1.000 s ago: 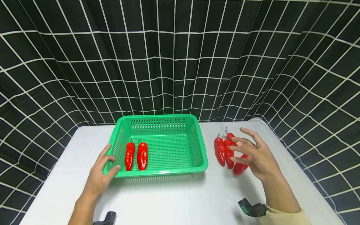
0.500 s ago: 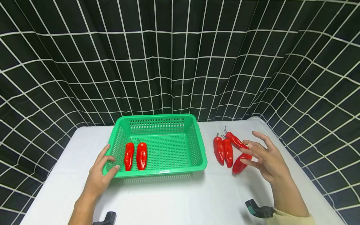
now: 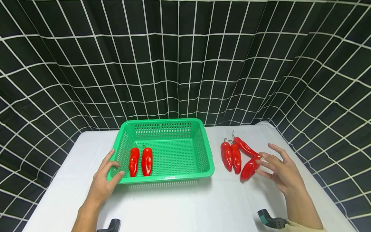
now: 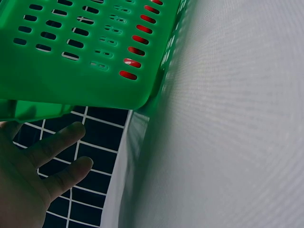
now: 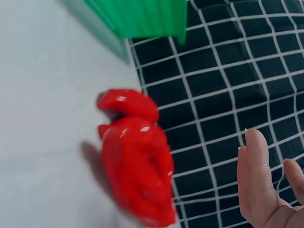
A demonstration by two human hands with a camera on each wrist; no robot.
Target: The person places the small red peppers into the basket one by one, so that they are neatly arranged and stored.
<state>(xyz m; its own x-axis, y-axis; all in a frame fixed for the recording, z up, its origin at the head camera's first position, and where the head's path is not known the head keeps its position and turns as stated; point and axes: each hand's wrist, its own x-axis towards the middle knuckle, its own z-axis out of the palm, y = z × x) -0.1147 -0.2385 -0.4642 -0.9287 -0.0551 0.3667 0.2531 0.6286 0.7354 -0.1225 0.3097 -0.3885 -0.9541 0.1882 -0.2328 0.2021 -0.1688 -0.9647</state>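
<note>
A green basket (image 3: 174, 176) stands on the white table (image 3: 185, 206) with two red peppers (image 3: 140, 160) lying side by side at its left end. My left hand (image 3: 111, 169) holds the basket's front-left corner, thumb on the front rim. In the left wrist view the basket (image 4: 85, 47) is above my fingers (image 4: 57, 142). Several more red peppers (image 3: 236, 158) lie on the cloth right of the basket. My right hand (image 3: 268, 162) hovers open, fingers spread, just right of the nearest pepper (image 3: 249, 168) and holding nothing. The right wrist view shows blurred peppers (image 5: 137, 161) beside my fingers (image 5: 256, 175).
A black curtain with a white grid (image 3: 185, 64) closes in the table at the back and both sides. The table's right edge (image 3: 318, 190) runs close beside my right forearm. Wrist-worn camera mounts (image 3: 273, 221) show at the bottom.
My right hand has drawn back to the right and lower, off the peppers on the cloth, which now show fully. My left hand and the basket have not moved.
</note>
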